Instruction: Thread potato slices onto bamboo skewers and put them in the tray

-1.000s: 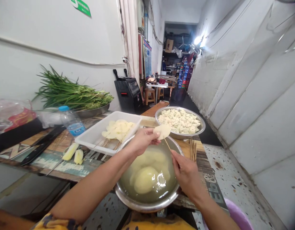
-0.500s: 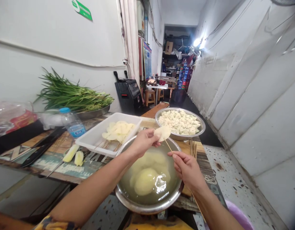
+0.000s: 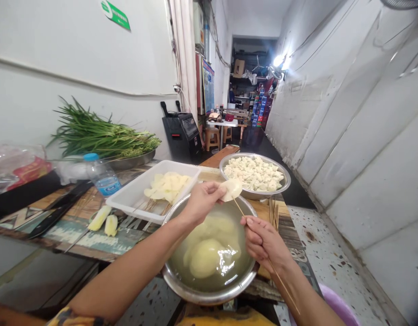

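My left hand [image 3: 201,200] pinches a thin pale potato slice [image 3: 231,189] above a steel bowl [image 3: 181,280] of cloudy water with potato pieces [image 3: 205,258] in it. My right hand [image 3: 263,242] grips a bamboo skewer [image 3: 238,209] whose tip goes into the slice; the skewer's tail runs back past my wrist. A white tray [image 3: 129,195] left of the bowl holds several skewered potato slices [image 3: 166,185].
A steel bowl of white cauliflower pieces [image 3: 254,173] stands behind. Loose skewers [image 3: 273,212] lie at the table's right. A water bottle [image 3: 102,174], a knife [image 3: 57,210], two cut pieces [image 3: 105,219] and a pan of green chives [image 3: 103,136] sit at the left. A black machine [image 3: 183,131] stands beyond.
The slice has shifted slightly and folded in my left hand's fingers. My right hand has slid down the skewer as the stick pushed further through the slice.
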The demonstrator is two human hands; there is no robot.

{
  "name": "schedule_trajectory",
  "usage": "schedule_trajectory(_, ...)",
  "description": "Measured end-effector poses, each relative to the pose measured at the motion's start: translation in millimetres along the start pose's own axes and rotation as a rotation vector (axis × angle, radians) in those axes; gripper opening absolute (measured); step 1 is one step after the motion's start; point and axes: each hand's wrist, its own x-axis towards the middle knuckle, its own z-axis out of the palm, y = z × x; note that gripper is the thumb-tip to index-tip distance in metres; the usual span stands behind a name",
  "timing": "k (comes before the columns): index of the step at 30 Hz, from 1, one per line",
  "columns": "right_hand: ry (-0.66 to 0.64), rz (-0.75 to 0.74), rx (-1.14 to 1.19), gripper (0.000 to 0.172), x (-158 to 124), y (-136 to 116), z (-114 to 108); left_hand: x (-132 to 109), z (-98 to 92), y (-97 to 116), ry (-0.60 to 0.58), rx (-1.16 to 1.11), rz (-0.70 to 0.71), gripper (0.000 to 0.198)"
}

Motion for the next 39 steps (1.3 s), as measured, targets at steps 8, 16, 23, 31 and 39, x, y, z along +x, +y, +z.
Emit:
schedule_trajectory(8, 0.272, -0.304, -0.624, 0.021, -2, 5, -3, 1, 1.3, -3, -0.004, -0.011, -0.023, 0.021)
schedule_trajectory(16, 0.348, -0.534, -1.063, 0.022, -6, 12, -1, -4, 4.8, -2, -0.018, 0.011, 0.009, 0.018)
schedule_trajectory(23, 0.262, -0.123, -0.141, 0.026, -2, 11, 16, -5, 3.4, -3, -0.043, 0.021, 0.014, 0.016)
schedule_trajectory(31, 0.256, -0.169, -0.306, 0.029, 4, 3, 23, -9, 8.8, -1, -0.075, 0.028, -0.008, 0.018)
schedule_trajectory(39, 0.243, -0.173, -0.763, 0.030, -44, 1, -8, 7, -7.4, -9, 0.119, 0.002, -0.015, 0.021)
